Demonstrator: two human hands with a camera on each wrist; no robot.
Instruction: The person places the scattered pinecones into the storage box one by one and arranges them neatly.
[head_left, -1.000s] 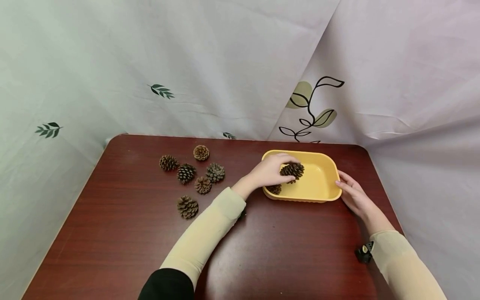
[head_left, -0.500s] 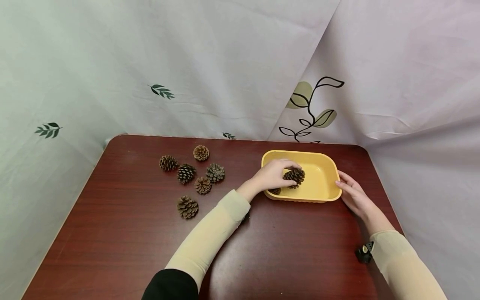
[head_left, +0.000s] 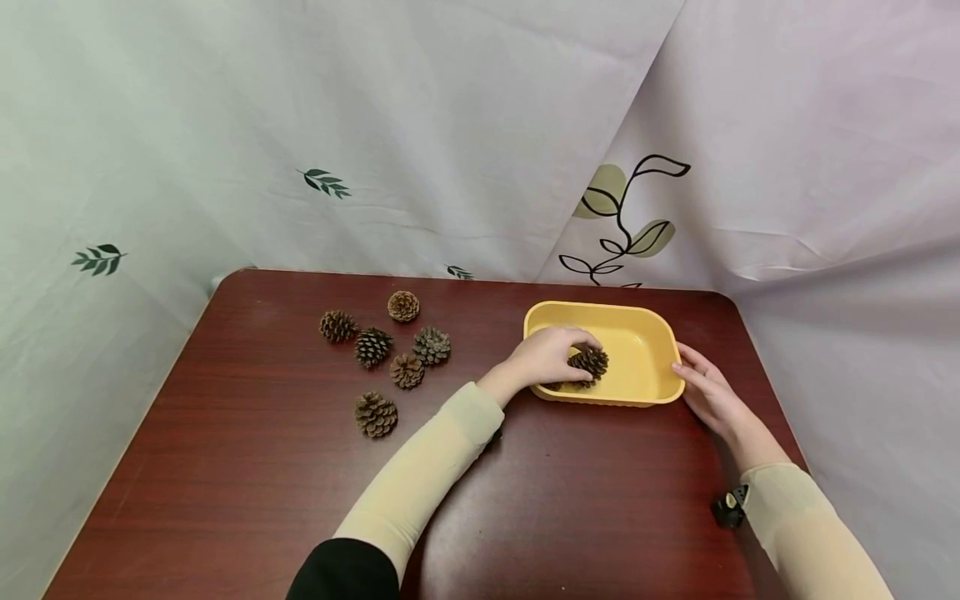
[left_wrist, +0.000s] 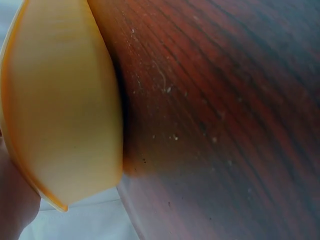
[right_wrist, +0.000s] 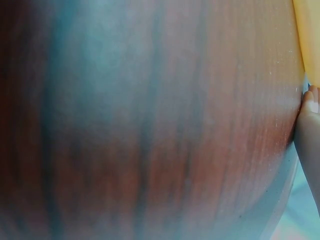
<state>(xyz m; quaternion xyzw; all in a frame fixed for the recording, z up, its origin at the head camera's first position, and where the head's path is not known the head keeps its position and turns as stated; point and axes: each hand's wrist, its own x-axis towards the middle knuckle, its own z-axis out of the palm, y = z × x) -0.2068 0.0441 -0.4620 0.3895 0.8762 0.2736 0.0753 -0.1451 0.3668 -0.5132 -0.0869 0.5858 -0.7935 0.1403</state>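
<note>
My left hand [head_left: 547, 357] reaches over the near left rim of a yellow plastic tub [head_left: 637, 394] and holds a brown pine cone [head_left: 591, 364] low inside it, thumb and fingers curved round its sides. Another pine cone in the tub's left end is mostly hidden beneath that hand. At the tub's right end, my right hand [head_left: 708, 390] pinches the rim, thumb on the edge and fingers along the outer wall. In the left wrist view the tub's side wall [left_wrist: 65, 110] fills the left part. Only part of the right hand [right_wrist: 311, 115] shows in the right wrist view.
Several loose pine cones lie on the left half of the dark red-brown table [head_left: 225, 467], among them a larger one [head_left: 376, 414] nearest the front and a small one [head_left: 403, 306] at the back. A white leaf-printed curtain [head_left: 450, 125] hangs behind the table.
My left hand has lowered the pine cone deeper into the tub, toward its near side, covering more of the other cone there. The right hand stays at the rim.
</note>
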